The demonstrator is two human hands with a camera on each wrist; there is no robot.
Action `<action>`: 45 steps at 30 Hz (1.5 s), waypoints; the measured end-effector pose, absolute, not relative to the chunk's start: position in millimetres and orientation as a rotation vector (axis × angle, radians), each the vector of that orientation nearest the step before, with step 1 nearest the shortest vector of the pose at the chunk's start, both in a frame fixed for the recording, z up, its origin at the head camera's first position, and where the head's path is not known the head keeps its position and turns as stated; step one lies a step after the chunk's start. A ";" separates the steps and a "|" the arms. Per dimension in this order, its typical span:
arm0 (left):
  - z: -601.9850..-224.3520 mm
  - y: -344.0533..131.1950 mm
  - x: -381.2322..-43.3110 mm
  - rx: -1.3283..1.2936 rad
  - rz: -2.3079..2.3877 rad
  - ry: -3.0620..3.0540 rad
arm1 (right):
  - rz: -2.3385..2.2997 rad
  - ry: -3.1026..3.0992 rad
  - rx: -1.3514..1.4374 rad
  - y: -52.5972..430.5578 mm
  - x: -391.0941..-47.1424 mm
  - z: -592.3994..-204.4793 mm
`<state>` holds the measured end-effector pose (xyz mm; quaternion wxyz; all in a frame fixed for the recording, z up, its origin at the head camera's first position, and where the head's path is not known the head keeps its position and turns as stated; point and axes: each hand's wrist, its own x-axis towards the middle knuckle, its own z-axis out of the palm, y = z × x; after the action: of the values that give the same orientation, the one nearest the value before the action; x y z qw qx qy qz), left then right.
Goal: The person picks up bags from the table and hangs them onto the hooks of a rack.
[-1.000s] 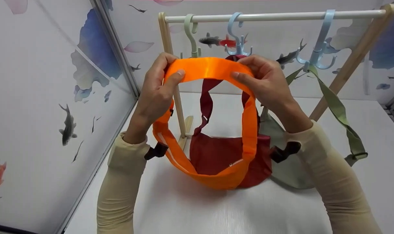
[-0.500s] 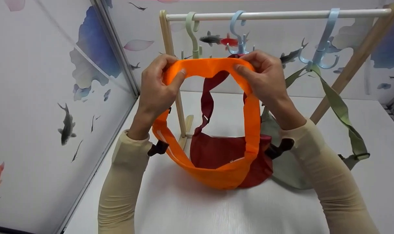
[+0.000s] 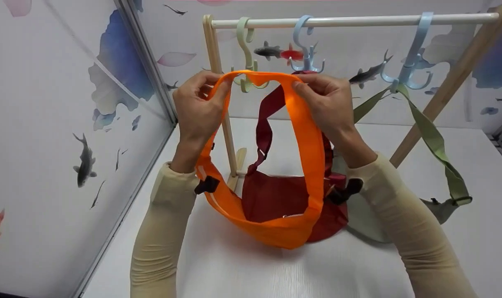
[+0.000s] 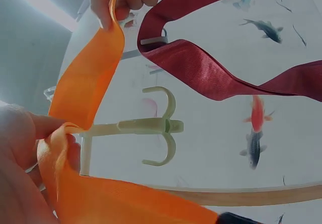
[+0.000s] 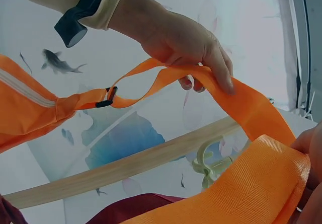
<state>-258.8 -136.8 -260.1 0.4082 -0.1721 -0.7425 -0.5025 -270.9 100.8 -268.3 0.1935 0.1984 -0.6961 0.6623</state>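
An orange bag (image 3: 276,234) with a zipper hangs by its wide strap (image 3: 311,153) from both hands. My left hand (image 3: 201,107) pinches the strap's top left between thumb and fingers; my right hand (image 3: 329,101) pinches the top right. Between them the strap sags a little and is seen nearly edge-on. Through the loop appear the lower prongs of a light green hook (image 3: 243,45), behind the strap. In the right wrist view, a black buckle (image 5: 105,100) joins strap and bag. The left wrist view shows the strap folded in the left hand (image 4: 20,163).
A rack with a white bar (image 3: 358,20) and wooden legs stands behind. A blue hook (image 3: 304,45) bears a dark red bag (image 3: 276,196). Farther right, another blue hook (image 3: 412,54) holds a green bag by its strap (image 3: 431,136). The white table (image 3: 300,273) lies below.
Both hands have turned the strap's top from flat-facing to nearly edge-on. The right hand has shifted slightly left, and the green hook's prongs now show through the loop.
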 end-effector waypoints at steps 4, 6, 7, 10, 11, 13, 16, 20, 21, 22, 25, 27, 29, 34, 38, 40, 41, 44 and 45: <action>-263.9 -137.1 -266.1 -0.395 -1.273 -1.839 | 1.872 -1.925 0.550 97.3 -273.1 -272.0; -265.4 -137.3 -268.9 -0.383 -1.267 -1.838 | 1.867 -1.919 0.546 96.0 -274.7 -274.1; -266.0 -137.3 -270.1 -0.380 -1.261 -1.842 | 1.859 -1.918 0.545 95.4 -275.4 -275.0; -267.4 -137.0 -273.3 -0.366 -1.254 -1.852 | 1.858 -1.920 0.527 94.0 -277.3 -276.9; -267.6 -136.7 -274.1 -0.361 -1.256 -1.853 | 1.860 -1.921 0.521 93.6 -277.9 -277.3; -268.1 -136.3 -275.9 -0.346 -1.258 -1.858 | 1.870 -1.927 0.505 93.0 -278.6 -278.0; -269.3 -135.8 -278.4 -0.337 -1.268 -1.862 | 1.881 -1.950 0.472 92.2 -278.8 -278.7; -271.5 -136.1 -281.0 -0.348 -1.284 -1.866 | 1.874 -1.971 0.447 91.6 -280.0 -279.6; -272.2 -136.3 -281.6 -0.350 -1.285 -1.866 | 1.869 -1.974 0.447 91.4 -280.4 -279.8; -272.8 -136.6 -282.3 -0.351 -1.285 -1.868 | 1.866 -1.977 0.446 91.2 -280.8 -280.1; -274.7 -136.9 -284.0 -0.344 -1.275 -1.890 | 1.857 -1.991 0.438 91.1 -281.2 -281.2; -276.3 -136.7 -284.5 -0.331 -1.265 -1.917 | 1.844 -2.009 0.436 91.2 -281.3 -282.2; -277.9 -136.6 -284.5 -0.319 -1.257 -1.945 | 1.832 -2.026 0.438 91.6 -281.7 -283.6; -281.3 -136.8 -283.9 -0.314 -1.262 -1.978 | 1.799 -2.067 0.464 91.9 -281.3 -287.3; -282.1 -135.7 -283.5 -0.315 -1.268 -1.998 | 1.773 -2.090 0.472 92.7 -281.2 -290.4; -282.7 -135.5 -283.3 -0.310 -1.270 -2.013 | 1.764 -2.094 0.475 92.7 -281.6 -291.7; -283.2 -135.5 -283.2 -0.308 -1.270 -2.021 | 1.758 -2.098 0.478 92.7 -282.0 -292.2; -285.5 -135.9 -283.1 -0.299 -1.268 -2.046 | 1.741 -2.115 0.485 92.4 -282.3 -293.8; -286.4 -136.0 -283.2 -0.297 -1.269 -2.052 | 1.735 -2.122 0.486 92.2 -282.4 -294.3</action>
<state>-283.2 -136.0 -286.4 0.3477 -0.1145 -0.7915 -0.4895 -282.4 92.2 -294.3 0.1780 0.1719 -0.7502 0.6131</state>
